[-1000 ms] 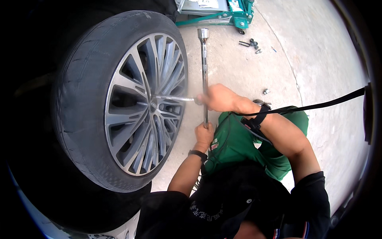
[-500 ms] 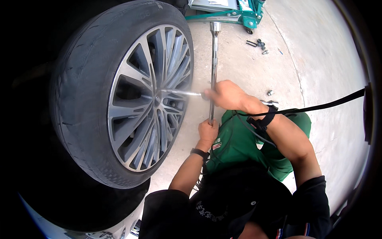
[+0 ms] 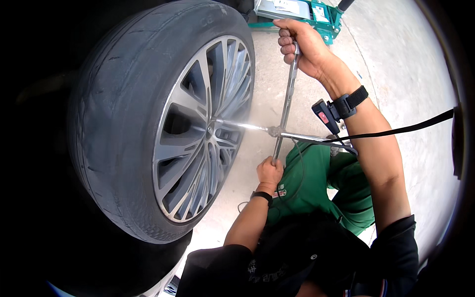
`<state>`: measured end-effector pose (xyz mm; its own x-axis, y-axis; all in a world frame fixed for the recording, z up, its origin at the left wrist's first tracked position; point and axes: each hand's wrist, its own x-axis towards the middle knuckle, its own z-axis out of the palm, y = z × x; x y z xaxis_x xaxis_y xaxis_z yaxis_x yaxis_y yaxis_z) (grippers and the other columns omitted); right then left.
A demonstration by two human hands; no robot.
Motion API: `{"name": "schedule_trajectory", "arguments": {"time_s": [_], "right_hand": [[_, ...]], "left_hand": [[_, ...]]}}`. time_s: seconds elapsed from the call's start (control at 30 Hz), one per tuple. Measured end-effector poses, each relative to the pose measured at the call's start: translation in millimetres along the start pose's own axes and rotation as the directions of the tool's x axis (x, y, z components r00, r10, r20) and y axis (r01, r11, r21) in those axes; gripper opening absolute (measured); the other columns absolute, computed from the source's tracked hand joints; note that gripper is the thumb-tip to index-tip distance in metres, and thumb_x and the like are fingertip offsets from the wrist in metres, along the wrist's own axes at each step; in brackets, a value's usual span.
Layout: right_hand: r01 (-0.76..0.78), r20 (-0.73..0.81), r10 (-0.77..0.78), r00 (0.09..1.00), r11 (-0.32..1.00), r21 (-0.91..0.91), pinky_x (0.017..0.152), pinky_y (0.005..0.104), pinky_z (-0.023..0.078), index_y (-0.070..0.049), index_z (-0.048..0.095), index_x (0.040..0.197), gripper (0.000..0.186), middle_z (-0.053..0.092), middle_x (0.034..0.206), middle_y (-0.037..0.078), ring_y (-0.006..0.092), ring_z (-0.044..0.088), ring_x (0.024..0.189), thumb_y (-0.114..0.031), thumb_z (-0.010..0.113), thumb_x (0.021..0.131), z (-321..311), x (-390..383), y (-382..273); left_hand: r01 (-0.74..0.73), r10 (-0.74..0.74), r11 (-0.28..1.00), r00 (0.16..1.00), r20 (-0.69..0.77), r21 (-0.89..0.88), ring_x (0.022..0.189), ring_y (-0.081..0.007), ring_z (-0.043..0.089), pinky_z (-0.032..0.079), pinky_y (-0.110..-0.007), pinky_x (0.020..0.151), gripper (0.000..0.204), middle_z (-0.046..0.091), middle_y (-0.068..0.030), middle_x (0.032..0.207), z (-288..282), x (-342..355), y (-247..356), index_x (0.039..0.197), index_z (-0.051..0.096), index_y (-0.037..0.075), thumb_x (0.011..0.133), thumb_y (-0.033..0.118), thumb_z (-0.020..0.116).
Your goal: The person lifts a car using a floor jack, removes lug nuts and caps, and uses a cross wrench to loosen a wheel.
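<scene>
A chrome four-way lug wrench [image 3: 289, 94] reaches with one arm into the middle of the alloy wheel [image 3: 190, 106], close to its hub. What the socket end sits on cannot be made out. At the far end of its upright arm, my right hand [image 3: 304, 45] is wrapped round the bar. My left hand [image 3: 270, 172] grips the opposite, near end of the same bar. The wrench's fourth arm points away from the wheel toward my right forearm. Around the rim sits a black tyre [image 3: 111, 119], mounted on the car.
A green floor jack [image 3: 316, 17] stands at the far side beside the tyre. Black straps and thin cables [image 3: 396, 132] run from my right wrist. My knees in green trousers [image 3: 307, 173] are close below the wrench. Concrete floor [image 3: 401, 74] stretches to the right.
My right hand has moved from the wrench's centre up to the far end of its upright arm and closed there. My left hand keeps its hold. The view has shifted slightly.
</scene>
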<state>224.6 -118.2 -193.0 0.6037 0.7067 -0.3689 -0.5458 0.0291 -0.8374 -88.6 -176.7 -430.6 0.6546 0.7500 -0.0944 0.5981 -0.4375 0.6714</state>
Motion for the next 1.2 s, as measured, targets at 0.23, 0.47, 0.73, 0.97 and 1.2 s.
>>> {"name": "schedule_trajectory", "arguments": {"time_s": [0.23,0.47,0.73,0.97,1.2], "right_hand": [[-0.1,-0.158,0.132,0.979,0.975,0.197,0.044,0.0272,0.023,-0.015,0.041,0.064,0.027,0.037,0.058,-0.003,0.0101,0.028,0.047,-0.022,0.056,0.085,9,-10,13],[-0.086,-0.246,0.143,0.959,0.969,0.231,0.041,0.0285,0.023,-0.011,0.046,0.064,0.026,0.038,0.056,-0.002,0.0093,0.029,0.044,-0.017,0.051,0.089,13,-20,12],[-0.095,-0.319,0.154,0.935,0.976,0.194,0.043,0.0273,0.023,-0.013,0.039,0.063,0.03,0.034,0.055,-0.002,0.0099,0.027,0.046,-0.021,0.055,0.086,16,-21,12],[0.205,-0.345,-0.223,0.912,0.975,-0.087,0.041,0.0298,0.038,-0.003,0.059,0.079,0.023,0.056,0.063,0.008,0.0162,0.049,0.047,-0.018,0.047,0.092,18,-35,29],[0.324,-0.271,-0.466,0.842,0.839,-0.437,0.046,0.0364,0.046,0.003,0.062,0.078,0.034,0.058,0.063,0.014,0.0211,0.059,0.051,-0.021,0.043,0.092,32,-58,22]], "left_hand": [[-0.041,0.041,0.999,0.999,-0.032,-0.013,0.056,-0.0413,0.055,0.046,-0.049,0.053,0.025,0.054,-0.0179,0.06,18,-6,-23,0.06,0.045,0.006,0.079,0.019,0.056],[-0.084,0.084,0.996,0.996,0.014,-0.003,0.055,-0.0404,0.054,0.045,-0.049,0.052,0.023,0.053,-0.0171,0.06,15,-11,-38,0.062,0.046,0.006,0.08,0.016,0.055],[0.146,-0.111,0.982,0.959,0.262,-0.117,0.064,-0.029,0.059,0.047,-0.041,0.058,0.018,0.058,-0.0102,0.067,3,-12,-57,0.066,0.054,0.009,0.079,0.017,0.064],[-0.078,0.12,0.96,0.983,0.142,-0.268,0.066,-0.0272,0.064,0.049,-0.04,0.058,0.011,0.065,-0.0109,0.071,61,16,-109,0.076,0.066,0.009,0.083,0.016,0.063],[-0.354,0.361,0.925,0.932,0.029,-0.14,0.067,-0.0308,0.063,0.049,-0.041,0.058,0.008,0.064,-0.0121,0.072,74,43,-98,0.08,0.066,0.008,0.083,0.015,0.063]]}}
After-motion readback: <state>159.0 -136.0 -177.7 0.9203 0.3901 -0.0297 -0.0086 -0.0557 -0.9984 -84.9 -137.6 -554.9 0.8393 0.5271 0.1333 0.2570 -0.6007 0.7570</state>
